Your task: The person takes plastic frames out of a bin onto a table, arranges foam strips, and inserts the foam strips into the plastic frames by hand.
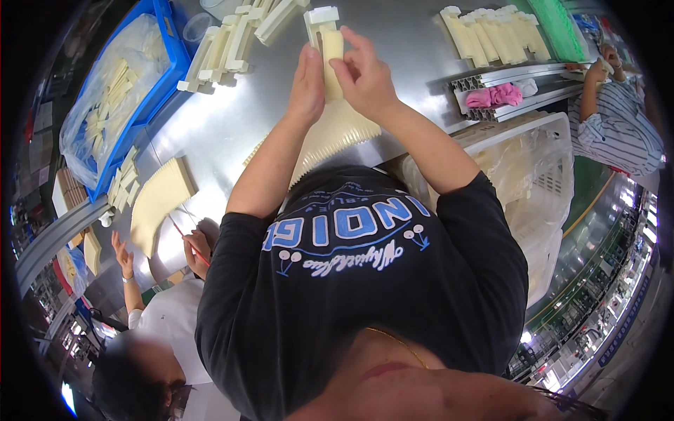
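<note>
Over the metal table, my left hand (307, 84) lies along the left side of a long white channel-shaped plastic part (321, 17), its fingers pressed together against it. A smooth cream-coloured bar (333, 52) lies along that part. My right hand (365, 78) grips the bar from the right, thumb and fingers on its side. How far the bar sits inside the channel is hidden by my hands. Just below them, near my body, is a fanned row of cream pieces with a ribbed edge (338, 133).
Several channel parts (228, 45) lie at the far left, others (495, 34) at the far right. A blue bin (172, 67) stands left. Pink cloth (494, 95) rests on metal rails beside a white crate (554, 133). Co-workers are at left and far right.
</note>
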Demonstrator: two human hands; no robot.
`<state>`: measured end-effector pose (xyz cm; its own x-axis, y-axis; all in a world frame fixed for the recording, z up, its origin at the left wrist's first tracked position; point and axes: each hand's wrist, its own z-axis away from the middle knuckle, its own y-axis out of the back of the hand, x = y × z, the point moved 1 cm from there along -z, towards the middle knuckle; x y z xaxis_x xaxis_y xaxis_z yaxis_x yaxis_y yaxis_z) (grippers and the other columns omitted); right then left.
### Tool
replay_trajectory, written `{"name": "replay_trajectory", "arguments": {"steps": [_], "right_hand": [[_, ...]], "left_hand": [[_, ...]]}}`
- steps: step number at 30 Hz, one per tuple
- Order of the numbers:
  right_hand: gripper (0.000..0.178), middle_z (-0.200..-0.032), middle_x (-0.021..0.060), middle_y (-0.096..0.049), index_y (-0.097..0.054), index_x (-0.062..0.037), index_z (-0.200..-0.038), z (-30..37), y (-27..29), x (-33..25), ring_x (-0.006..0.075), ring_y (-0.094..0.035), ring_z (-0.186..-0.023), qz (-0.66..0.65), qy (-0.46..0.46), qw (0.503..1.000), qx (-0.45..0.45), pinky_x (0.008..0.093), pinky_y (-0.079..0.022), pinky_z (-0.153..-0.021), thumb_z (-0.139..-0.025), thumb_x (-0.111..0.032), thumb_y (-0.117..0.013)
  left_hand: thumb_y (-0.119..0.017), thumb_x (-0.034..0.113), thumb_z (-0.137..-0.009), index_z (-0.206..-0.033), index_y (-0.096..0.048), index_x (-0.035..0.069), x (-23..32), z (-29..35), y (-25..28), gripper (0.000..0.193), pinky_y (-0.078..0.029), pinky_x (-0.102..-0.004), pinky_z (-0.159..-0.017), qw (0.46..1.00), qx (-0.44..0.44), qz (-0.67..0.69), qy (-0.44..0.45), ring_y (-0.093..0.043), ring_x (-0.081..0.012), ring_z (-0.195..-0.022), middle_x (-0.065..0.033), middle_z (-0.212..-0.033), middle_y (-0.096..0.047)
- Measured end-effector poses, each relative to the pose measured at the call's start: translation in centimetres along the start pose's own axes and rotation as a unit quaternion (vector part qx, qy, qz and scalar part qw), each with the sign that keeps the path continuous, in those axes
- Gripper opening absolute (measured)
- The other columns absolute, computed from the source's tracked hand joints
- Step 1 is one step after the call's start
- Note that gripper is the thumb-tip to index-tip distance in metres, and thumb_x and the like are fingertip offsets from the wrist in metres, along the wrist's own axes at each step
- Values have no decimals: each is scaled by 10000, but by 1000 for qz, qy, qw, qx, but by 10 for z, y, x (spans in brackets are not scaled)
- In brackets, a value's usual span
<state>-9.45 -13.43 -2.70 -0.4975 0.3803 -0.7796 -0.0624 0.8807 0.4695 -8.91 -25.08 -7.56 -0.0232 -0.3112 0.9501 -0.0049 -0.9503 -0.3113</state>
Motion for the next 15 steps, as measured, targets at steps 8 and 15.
{"name": "replay_trajectory", "arguments": {"steps": [8, 15], "right_hand": [[482, -618, 43, -540, -352, -19, -1184, -5, 8, -3, 107, -523, -508, -35, 8, 998, 44, 218, -423, -480, -760, -42, -579], [479, -606, 49, -536, -354, -39, -1187, -6, 8, -1, 138, -519, -493, 3, -2, 1000, 11, 246, -421, -477, -762, -66, -574]], "left_hand": [[-238, 376, -917, -1228, -301, 78, 16, 2, -11, 435, -417, -287, -825, 1000, 0, 13, 20, -486, -159, -971, -81, -1099, -459], [-214, 383, -919, -1145, -372, 69, 13, 3, -14, 418, -366, -250, -788, 999, 18, 8, 33, -446, -124, -883, -54, -975, -471]]}}
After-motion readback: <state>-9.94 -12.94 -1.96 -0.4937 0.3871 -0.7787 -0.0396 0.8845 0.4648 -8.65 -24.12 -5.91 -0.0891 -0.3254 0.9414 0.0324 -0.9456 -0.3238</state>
